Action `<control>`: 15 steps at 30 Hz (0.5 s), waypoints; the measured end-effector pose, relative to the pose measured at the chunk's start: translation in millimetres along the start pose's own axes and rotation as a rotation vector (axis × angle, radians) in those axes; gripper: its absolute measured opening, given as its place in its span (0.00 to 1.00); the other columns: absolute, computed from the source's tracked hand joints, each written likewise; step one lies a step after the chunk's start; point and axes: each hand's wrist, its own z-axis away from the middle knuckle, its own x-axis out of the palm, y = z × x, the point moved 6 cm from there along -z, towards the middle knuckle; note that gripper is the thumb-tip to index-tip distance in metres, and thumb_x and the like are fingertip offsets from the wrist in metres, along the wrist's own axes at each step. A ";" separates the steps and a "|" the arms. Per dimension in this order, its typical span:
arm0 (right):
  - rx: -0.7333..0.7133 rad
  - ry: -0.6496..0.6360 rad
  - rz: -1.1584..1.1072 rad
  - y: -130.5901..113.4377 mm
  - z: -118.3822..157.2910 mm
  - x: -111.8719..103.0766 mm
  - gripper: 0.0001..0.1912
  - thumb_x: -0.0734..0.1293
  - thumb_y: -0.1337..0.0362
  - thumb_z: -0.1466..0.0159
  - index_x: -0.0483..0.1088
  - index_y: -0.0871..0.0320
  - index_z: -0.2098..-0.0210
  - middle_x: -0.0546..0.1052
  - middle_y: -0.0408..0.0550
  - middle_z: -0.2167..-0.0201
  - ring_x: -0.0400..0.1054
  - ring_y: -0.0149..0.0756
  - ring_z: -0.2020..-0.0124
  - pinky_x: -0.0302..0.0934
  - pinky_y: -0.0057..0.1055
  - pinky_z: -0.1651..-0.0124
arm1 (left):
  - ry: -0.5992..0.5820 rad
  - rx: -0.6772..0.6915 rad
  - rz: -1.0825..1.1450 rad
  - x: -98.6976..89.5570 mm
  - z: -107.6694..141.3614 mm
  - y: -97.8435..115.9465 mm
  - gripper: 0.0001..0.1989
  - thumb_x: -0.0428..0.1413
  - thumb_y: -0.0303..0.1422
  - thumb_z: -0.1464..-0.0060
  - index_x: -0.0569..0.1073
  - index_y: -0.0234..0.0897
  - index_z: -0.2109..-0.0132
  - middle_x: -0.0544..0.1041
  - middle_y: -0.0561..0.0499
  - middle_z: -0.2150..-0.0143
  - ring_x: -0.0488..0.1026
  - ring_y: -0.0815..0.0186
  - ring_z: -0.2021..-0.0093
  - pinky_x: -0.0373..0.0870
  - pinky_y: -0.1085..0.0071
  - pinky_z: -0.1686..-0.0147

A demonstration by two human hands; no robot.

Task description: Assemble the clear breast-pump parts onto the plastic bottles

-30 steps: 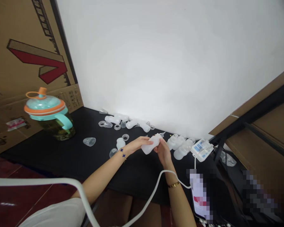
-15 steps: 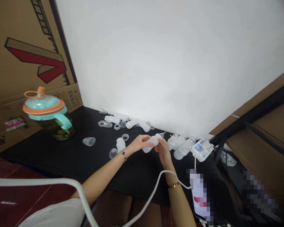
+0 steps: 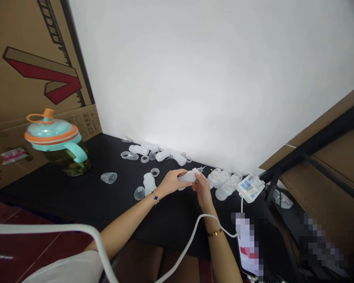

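Black desk [image 3: 112,204] | teal-and-orange lidded jug [image 3: 57,145] far left | about seven loose frosted bottles [image 3: 149,183] along the back, two clear rings [image 3: 155,172] | left hand [image 3: 171,182] and right hand [image 3: 202,188] both closed around one frosted plastic bottle [image 3: 188,177], held together above the desk's middle

Teal-and-orange lidded drink jug [image 3: 56,143] against printed cardboard [image 3: 23,102]
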 end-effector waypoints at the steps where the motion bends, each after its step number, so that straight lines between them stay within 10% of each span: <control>1: -0.001 0.003 0.004 0.3 -0.1 -0.3 0.19 0.77 0.49 0.44 0.72 0.56 0.67 0.64 0.35 0.82 0.57 0.24 0.82 0.49 0.22 0.81 | 0.010 0.002 -0.032 0.5 0.2 -1.0 0.20 0.67 0.42 0.50 0.80 0.37 0.53 0.82 0.51 0.59 0.77 0.60 0.59 0.68 0.70 0.60; 9: -0.007 0.008 0.042 1.1 0.5 -0.2 0.19 0.77 0.49 0.43 0.71 0.56 0.66 0.66 0.35 0.81 0.57 0.24 0.81 0.50 0.22 0.81 | 0.073 0.029 -0.207 0.3 1.4 -2.2 0.24 0.67 0.39 0.51 0.79 0.37 0.47 0.82 0.46 0.49 0.77 0.54 0.50 0.69 0.65 0.49; 15: 0.030 0.043 -0.012 2.7 0.3 -0.1 0.21 0.77 0.48 0.45 0.74 0.56 0.62 0.71 0.38 0.76 0.61 0.26 0.79 0.51 0.23 0.81 | -0.067 -0.032 0.084 5.5 -0.3 -1.1 0.22 0.67 0.46 0.51 0.81 0.35 0.54 0.83 0.49 0.58 0.78 0.58 0.58 0.69 0.68 0.58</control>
